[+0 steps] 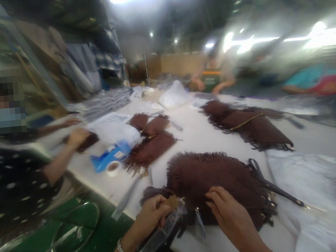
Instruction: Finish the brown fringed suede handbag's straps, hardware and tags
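A dark brown fringed bag [211, 181] lies on the white table [198, 135] right before me. My left hand [151, 217] is closed in a pinch on a small tan tag [171, 202] at the bag's near edge, beside a clear plastic strip [154, 243]. My right hand [228, 211] rests on the bag's front with its fingers curled against the suede; whether it holds anything is hidden. A dark strap [279, 188] runs off the bag to the right.
More brown fringed bags [250, 126] [151, 149] lie further back. A blue packet [108, 156], a tape roll [113, 168] and white plastic bags [314, 183] lie about. A person in a dotted top [17, 186] works at left; others sit at the far side.
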Demonstrator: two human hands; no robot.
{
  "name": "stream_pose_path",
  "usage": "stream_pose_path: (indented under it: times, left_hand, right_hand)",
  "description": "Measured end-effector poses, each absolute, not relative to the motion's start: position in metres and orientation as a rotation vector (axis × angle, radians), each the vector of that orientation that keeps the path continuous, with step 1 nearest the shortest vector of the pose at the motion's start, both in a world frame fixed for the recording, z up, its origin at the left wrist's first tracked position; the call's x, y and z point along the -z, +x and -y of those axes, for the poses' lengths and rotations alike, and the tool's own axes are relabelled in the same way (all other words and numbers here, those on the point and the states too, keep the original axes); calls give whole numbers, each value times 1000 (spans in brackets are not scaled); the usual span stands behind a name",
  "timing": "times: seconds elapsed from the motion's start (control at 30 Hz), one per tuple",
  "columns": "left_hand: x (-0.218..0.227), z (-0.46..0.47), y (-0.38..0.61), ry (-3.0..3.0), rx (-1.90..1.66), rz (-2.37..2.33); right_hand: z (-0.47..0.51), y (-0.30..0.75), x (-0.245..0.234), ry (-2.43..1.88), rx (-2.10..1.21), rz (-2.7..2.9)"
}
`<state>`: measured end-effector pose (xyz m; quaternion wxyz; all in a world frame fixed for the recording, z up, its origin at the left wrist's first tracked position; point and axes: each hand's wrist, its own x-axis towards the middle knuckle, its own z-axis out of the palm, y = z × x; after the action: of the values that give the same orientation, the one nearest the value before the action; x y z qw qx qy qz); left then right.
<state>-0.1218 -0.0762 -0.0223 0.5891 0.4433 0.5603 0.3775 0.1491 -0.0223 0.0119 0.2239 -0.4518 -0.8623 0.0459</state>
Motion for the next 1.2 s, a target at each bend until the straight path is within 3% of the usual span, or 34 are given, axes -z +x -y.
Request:
stream_pose_path:
  times: [0.13, 0.27, 0.4, 0.47, 0.67, 0.83, 1.0, 1.2]
  left_hand:
    - [20, 76, -125, 1056, -966, -1435]
    - [-1, 75, -156, 1413, -933, -1894]
    - [-6, 77, -170, 1750, -604, -2264]
    - [-4, 76, -155, 1799, -629, -2303]
    - [-15, 47, -86, 1754, -999, -1754]
    - [-17, 20, -72, 1674, -819, -1768]
    - [1, 14, -65, 1565, -845, -1807]
    - [-5, 20, -49, 788, -1126, -1322]
  right_hand:
    - [22, 138, -17, -1279, -156, 2376]
    - [23, 150, -14, -1308, -138, 2374]
    - [24, 179, 2, -1305, 99, 2417]
    - [22, 193, 12, -1284, 225, 2428]
    - [7, 210, -6, -1090, 397, 2464]
    - [0, 197, -47, -1215, 349, 2327]
    - [7, 185, -17, -1123, 336, 2430]
    - [-4, 205, 5, -1022, 459, 2421]
